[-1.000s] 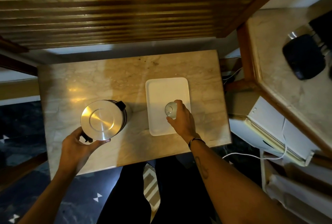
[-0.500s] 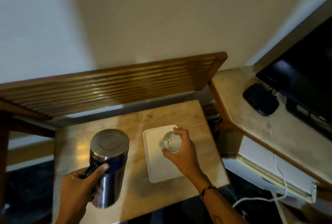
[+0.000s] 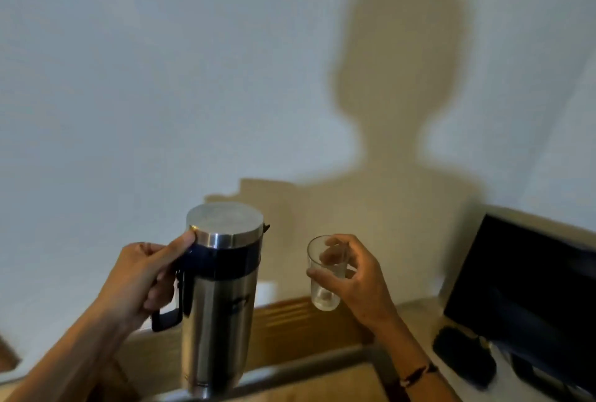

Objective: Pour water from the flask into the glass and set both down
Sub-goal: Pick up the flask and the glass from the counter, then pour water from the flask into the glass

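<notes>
A tall steel flask [image 3: 219, 311] with a dark band, a black handle and a flat metal lid is held upright in the air at centre left. My left hand [image 3: 142, 282] grips its handle, thumb against the lid's edge. To its right a small clear glass [image 3: 324, 275] is also held up, upright and looking empty. My right hand [image 3: 354, 279] wraps it from the right, fingers behind it. Flask and glass are apart, a hand's width between them.
A plain wall with my shadow fills most of the view. A ribbed wooden panel [image 3: 290, 321] runs below the hands. At the right stand a dark screen [image 3: 529, 292] and a black object [image 3: 461, 356] on a pale counter. The table is mostly out of view.
Both hands have lifted the flask and the glass off the table and tray to chest height. The camera has tilted up from the table to the wall.
</notes>
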Demonstrator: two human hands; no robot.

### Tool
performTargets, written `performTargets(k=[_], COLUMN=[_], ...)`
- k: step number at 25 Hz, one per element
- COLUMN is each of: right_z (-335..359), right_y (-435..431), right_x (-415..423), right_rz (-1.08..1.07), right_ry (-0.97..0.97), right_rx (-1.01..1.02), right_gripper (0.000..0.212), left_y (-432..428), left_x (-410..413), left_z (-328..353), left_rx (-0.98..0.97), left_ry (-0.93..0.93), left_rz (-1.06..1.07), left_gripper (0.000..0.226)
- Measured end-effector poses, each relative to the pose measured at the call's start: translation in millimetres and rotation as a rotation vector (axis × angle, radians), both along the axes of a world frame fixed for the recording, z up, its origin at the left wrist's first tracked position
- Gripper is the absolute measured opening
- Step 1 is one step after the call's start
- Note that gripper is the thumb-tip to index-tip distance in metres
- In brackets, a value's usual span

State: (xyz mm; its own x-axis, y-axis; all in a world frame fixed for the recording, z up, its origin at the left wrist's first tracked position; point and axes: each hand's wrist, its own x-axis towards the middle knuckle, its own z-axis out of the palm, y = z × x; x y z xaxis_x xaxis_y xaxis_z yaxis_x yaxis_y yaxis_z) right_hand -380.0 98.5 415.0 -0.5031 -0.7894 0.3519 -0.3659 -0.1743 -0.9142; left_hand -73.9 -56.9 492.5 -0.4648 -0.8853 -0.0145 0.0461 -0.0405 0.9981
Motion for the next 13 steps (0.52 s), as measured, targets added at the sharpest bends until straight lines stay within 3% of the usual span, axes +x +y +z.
performTargets(k=[5, 13], right_z=[132, 225], right_y=[-14, -25], right_x=[-11, -13], right_rz=[0.046, 0.122], right_ry=[0.108, 0.095], right_rx=[-0.094, -0.129], right_gripper=[0.060, 0.062], left_y=[-20, -28], left_x=[-21, -57], left_z=[150, 299], left_rx=[-0.173, -0.361], left_ry=[0.017, -0.392], left_rz=[-0.186, -0.411], left_gripper=[0.084, 0.078])
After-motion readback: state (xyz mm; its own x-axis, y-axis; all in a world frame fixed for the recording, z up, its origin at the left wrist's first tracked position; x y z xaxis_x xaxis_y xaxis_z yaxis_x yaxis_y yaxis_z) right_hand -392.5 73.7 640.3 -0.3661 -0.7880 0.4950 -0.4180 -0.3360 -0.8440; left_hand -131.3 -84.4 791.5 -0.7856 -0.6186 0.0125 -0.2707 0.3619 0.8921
